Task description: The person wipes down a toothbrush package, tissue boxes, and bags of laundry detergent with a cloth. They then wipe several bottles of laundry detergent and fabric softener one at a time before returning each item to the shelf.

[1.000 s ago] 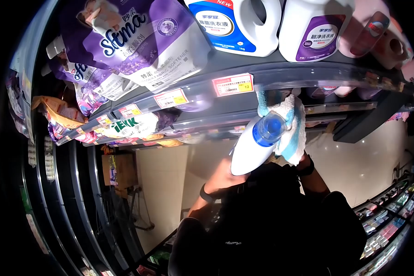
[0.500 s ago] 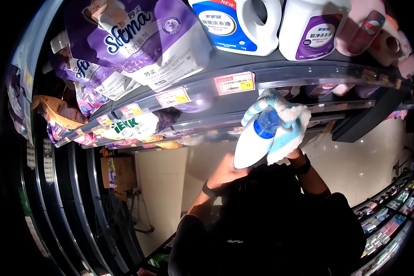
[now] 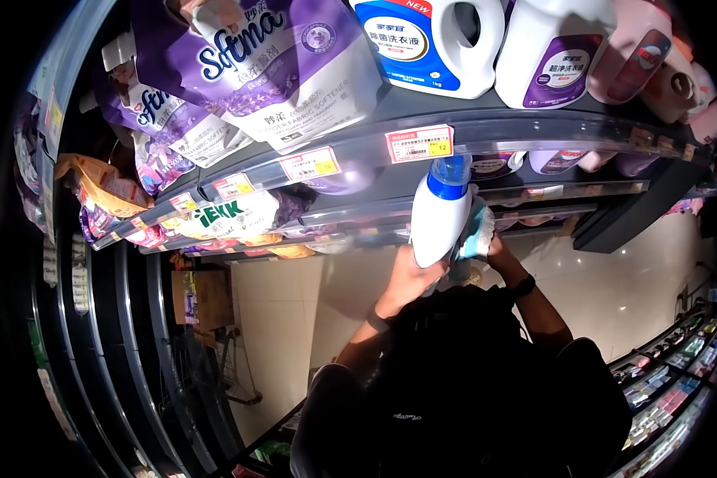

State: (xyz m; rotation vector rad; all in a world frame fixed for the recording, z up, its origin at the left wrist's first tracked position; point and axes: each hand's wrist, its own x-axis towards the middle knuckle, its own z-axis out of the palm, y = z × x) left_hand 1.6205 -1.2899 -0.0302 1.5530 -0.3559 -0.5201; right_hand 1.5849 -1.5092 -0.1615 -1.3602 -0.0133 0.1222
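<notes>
A white detergent bottle [image 3: 440,227] with a blue cap stands tilted in front of the shelf edge, cap pointing up and away. My left hand [image 3: 413,277] is closed around its lower part. A light blue and white cloth [image 3: 478,231] is bunched in my right hand [image 3: 499,253], against the bottle's right side. Part of the cloth and the fingers behind it are hidden by the bottle.
Above the shelf rail [image 3: 358,155] stand purple softener pouches [image 3: 255,72], a blue-labelled detergent jug [image 3: 426,48] and a purple-labelled jug [image 3: 554,56]. Lower shelves hold more packs. A cardboard box [image 3: 207,299] is at left over the tiled floor [image 3: 283,299].
The bottle has risen toward the shelf rail and turned more upright. My right hand has brought the cloth from around the cap down to the bottle's right side.
</notes>
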